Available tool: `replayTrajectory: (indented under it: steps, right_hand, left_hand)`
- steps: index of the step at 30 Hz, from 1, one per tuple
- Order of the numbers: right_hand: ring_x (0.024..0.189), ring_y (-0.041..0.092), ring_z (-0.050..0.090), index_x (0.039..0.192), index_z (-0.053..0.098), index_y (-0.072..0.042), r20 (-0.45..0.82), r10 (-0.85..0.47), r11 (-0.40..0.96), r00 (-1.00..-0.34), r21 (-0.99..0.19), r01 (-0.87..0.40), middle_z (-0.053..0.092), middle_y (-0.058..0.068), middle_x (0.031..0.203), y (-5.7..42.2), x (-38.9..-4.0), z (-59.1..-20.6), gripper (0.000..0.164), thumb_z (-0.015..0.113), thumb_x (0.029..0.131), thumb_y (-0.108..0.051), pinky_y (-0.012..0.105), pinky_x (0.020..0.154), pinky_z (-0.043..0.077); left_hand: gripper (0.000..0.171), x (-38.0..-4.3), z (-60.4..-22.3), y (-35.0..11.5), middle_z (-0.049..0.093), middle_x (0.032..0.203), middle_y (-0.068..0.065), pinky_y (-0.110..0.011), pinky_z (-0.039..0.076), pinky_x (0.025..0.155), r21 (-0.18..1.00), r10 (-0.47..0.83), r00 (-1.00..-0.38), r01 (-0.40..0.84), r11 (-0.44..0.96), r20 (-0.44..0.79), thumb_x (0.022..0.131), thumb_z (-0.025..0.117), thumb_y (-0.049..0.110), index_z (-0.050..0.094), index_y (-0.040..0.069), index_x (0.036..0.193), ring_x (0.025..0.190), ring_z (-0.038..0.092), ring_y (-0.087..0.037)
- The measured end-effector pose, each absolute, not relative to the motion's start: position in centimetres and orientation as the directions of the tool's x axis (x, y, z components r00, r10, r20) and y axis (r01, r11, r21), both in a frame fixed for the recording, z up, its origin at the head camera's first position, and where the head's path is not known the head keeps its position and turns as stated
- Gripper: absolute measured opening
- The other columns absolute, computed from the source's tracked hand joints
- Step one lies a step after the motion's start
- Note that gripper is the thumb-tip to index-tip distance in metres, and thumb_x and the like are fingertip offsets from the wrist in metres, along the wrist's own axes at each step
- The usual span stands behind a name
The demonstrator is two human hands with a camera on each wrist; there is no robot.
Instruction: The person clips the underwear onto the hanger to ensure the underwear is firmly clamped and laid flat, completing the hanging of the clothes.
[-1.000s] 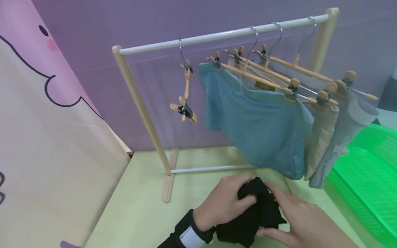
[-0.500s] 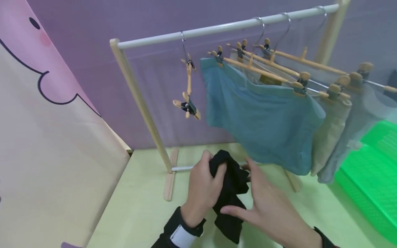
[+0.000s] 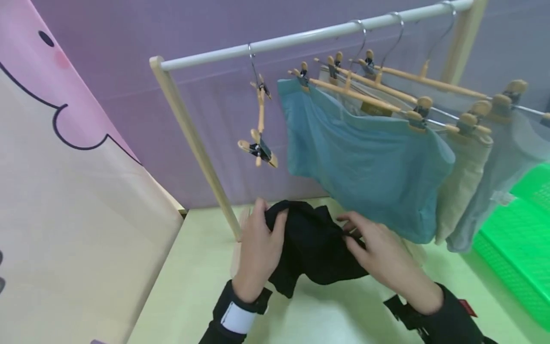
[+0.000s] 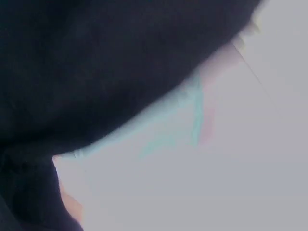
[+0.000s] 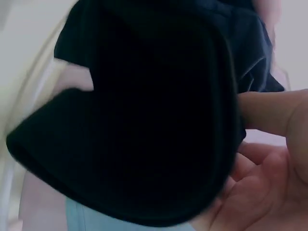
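Note:
Black shorts (image 3: pixel 313 243) are held up between both hands over the table in the head view, spread sideways and hanging in folds. My left hand (image 3: pixel 259 251) grips one edge, thumb in front. At the opposite edge my right hand (image 3: pixel 382 253) pinches the cloth between thumb and fingers. The right wrist view shows the dark cloth (image 5: pixel 159 120) with an opening and the right hand (image 5: pixel 260 178) at its side. In the left wrist view dark cloth (image 4: pixel 96 62) covers the upper left and hides the left fingers.
Behind the hands stands a white-barred rack (image 3: pixel 301 38). A bare clip hanger (image 3: pixel 260 114) hangs at its left. Blue shorts (image 3: pixel 361 162), beige shorts (image 3: pixel 464 181) and a grey garment (image 3: pixel 494 186) hang from clip hangers. A green basket (image 3: pixel 515 243) is at right.
The black shorts went from bunched up to spread wider and rose away from the front of the table. The left hand moved left and the right hand now pinches the far edge.

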State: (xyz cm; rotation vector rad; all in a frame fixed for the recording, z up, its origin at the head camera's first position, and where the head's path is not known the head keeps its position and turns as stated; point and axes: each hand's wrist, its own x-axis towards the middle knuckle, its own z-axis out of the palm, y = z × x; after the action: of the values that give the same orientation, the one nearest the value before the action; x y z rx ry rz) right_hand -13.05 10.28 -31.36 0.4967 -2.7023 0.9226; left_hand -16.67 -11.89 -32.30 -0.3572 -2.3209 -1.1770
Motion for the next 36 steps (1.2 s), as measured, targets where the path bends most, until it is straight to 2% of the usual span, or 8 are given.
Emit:
replayTrajectory:
  steps: [6, 10, 14, 21, 24, 29, 32, 36]
  right_hand:
    - [0.072, 0.01, 0.062, 0.105, 0.07, -0.01, 0.332, -0.227, 0.773, -0.916, -0.51, -0.377, 0.07, -0.001, 0.088, 13.3, -13.2, -30.1, 0.011, 0.059, 0.1, -0.012, 0.033, 0.065, 0.049]
    - [0.059, 0.005, 0.047, 0.091, 0.065, -0.013, 0.331, -0.238, 0.772, -0.913, -0.506, -0.385, 0.051, -0.007, 0.067, 14.1, -13.2, -29.6, 0.017, 0.055, 0.103, -0.019, 0.028, 0.06, 0.04]
    - [0.055, 0.006, 0.038, 0.082, 0.056, -0.014, 0.341, -0.231, 0.758, -0.911, -0.524, -0.389, 0.038, -0.005, 0.062, 14.0, -13.2, -29.5, 0.026, 0.05, 0.106, -0.021, 0.027, 0.057, 0.035]
    - [0.059, 0.01, 0.042, 0.091, 0.059, -0.009, 0.345, -0.165, 0.741, -0.924, -0.575, -0.347, 0.044, -0.002, 0.067, 13.3, -13.0, -29.9, 0.024, 0.045, 0.107, -0.018, 0.028, 0.058, 0.037]
    - [0.065, 0.014, 0.048, 0.097, 0.061, -0.006, 0.321, -0.151, 0.732, -0.935, -0.6, -0.324, 0.052, 0.0, 0.073, 12.6, -13.0, -30.0, 0.023, 0.043, 0.108, -0.017, 0.031, 0.061, 0.04]
    - [0.068, 0.015, 0.05, 0.101, 0.059, -0.006, 0.292, -0.148, 0.715, -0.945, -0.628, -0.306, 0.056, 0.002, 0.078, 11.2, -13.1, -30.2, 0.025, 0.039, 0.109, -0.019, 0.03, 0.06, 0.039]
    - [0.064, 0.015, 0.046, 0.101, 0.058, -0.007, 0.279, -0.154, 0.694, -0.948, -0.652, -0.305, 0.052, 0.001, 0.075, 10.5, -13.1, -30.2, 0.026, 0.038, 0.109, -0.022, 0.028, 0.057, 0.037]
    - [0.057, 0.014, 0.042, 0.099, 0.055, -0.009, 0.255, -0.174, 0.668, -0.951, -0.679, -0.304, 0.046, 0.002, 0.069, 10.2, -13.1, -30.3, 0.027, 0.045, 0.107, -0.033, 0.028, 0.052, 0.035]
  left_hand:
    - [0.032, -18.5, -32.4, -13.8, 0.045, 0.064, 0.001, -0.026, 0.037, 0.054, 0.591, 0.025, -0.813, 0.443, 0.674, 0.581, 0.096, 0.068, 0.026, 0.046, 0.009, 0.08, 0.06, 0.046, -0.016]
    - [0.034, -19.2, -32.0, -15.2, 0.033, 0.06, 0.002, -0.027, 0.033, 0.049, 0.581, -0.009, -0.821, 0.397, 0.71, 0.571, 0.096, 0.067, 0.031, 0.048, 0.009, 0.078, 0.054, 0.041, -0.016]
    - [0.034, -19.4, -32.1, -15.6, 0.035, 0.06, -0.001, -0.03, 0.035, 0.051, 0.565, -0.004, -0.85, 0.346, 0.749, 0.526, 0.097, 0.064, 0.037, 0.05, 0.009, 0.084, 0.054, 0.044, -0.019]
    - [0.04, -17.4, -33.5, -11.4, 0.052, 0.094, -0.009, -0.034, 0.046, 0.07, 0.466, 0.101, -0.77, 0.478, 0.745, 0.629, 0.095, 0.069, 0.034, 0.049, 0.003, 0.109, 0.08, 0.054, -0.023]
    - [0.052, -14.8, -34.0, -8.6, 0.05, 0.095, -0.004, -0.027, 0.044, 0.066, 0.523, 0.265, -0.815, 0.545, 0.656, 0.516, 0.089, 0.071, 0.047, 0.046, 0.008, 0.112, 0.077, 0.051, -0.015]
    - [0.081, -12.3, -36.4, -5.1, 0.05, 0.099, 0.002, -0.019, 0.042, 0.053, 0.58, 0.48, -0.856, 0.494, 0.648, 0.192, 0.074, 0.072, 0.071, 0.042, 0.014, 0.123, 0.071, 0.051, -0.005]
    - [0.071, -12.6, -37.8, -4.7, 0.049, 0.098, 0.003, -0.02, 0.041, 0.052, 0.541, 0.468, -0.864, 0.488, 0.685, 0.187, 0.078, 0.075, 0.063, 0.043, 0.015, 0.12, 0.07, 0.051, -0.006]
    - [0.044, -14.0, -38.4, -6.0, 0.046, 0.089, 0.005, -0.022, 0.041, 0.055, 0.499, 0.43, -0.866, 0.499, 0.708, 0.255, 0.082, 0.082, 0.031, 0.046, 0.017, 0.102, 0.068, 0.048, -0.006]
